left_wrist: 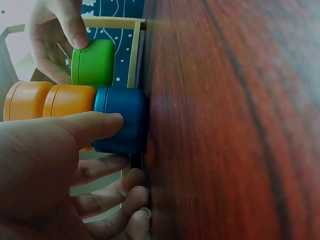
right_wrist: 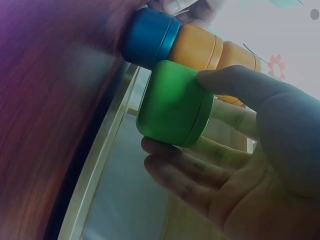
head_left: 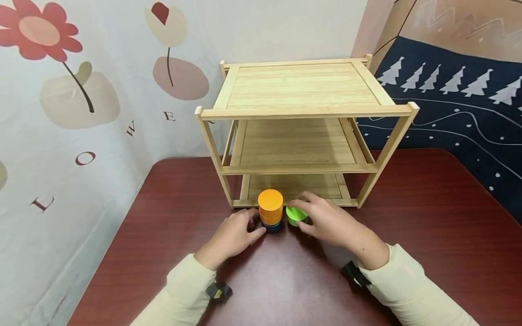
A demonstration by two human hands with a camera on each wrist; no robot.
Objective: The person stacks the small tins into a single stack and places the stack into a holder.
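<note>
Two orange canisters point(head_left: 270, 201) stand stacked upright on one blue canister point(left_wrist: 132, 107), which rests on the tabletop point(head_left: 277, 280) before a three-shelf wooden rack point(head_left: 302, 111). Left hand point(head_left: 233, 233): pinches the blue canister, thumb across its near side, fingers bent at its left. Right hand point(head_left: 328, 222): grips a green canister point(right_wrist: 172, 105) between thumb and fingers, just right of the stack, held slightly above the tabletop.
</note>
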